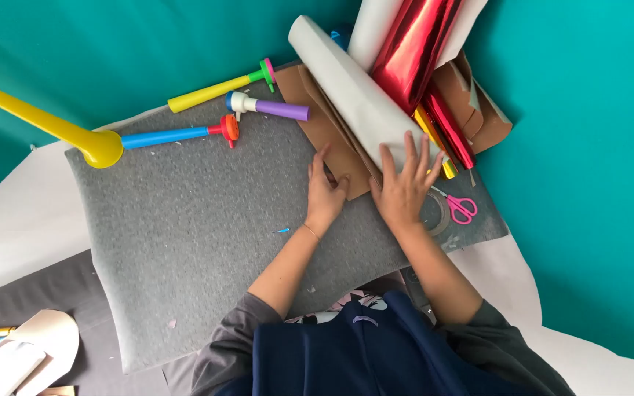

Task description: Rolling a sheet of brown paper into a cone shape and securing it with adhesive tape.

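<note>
Right hand [403, 192], fingers spread, presses the rolled grey sheet [354, 92], which runs up-left; left hand [324, 196] lies flat beside it.

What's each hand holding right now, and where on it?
Neither closes a grip. Left hand lies flat on the brown paper sheets, near their lower edge. Right hand presses, fingers spread, on the rolled white sheet, at its lower end.

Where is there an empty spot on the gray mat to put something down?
The gray mat is bare in the middle and lower left, between the blue horn and the left hand. The top right is crowded: both hands, with the right hand on the paper rolls, and pink scissors.
</note>
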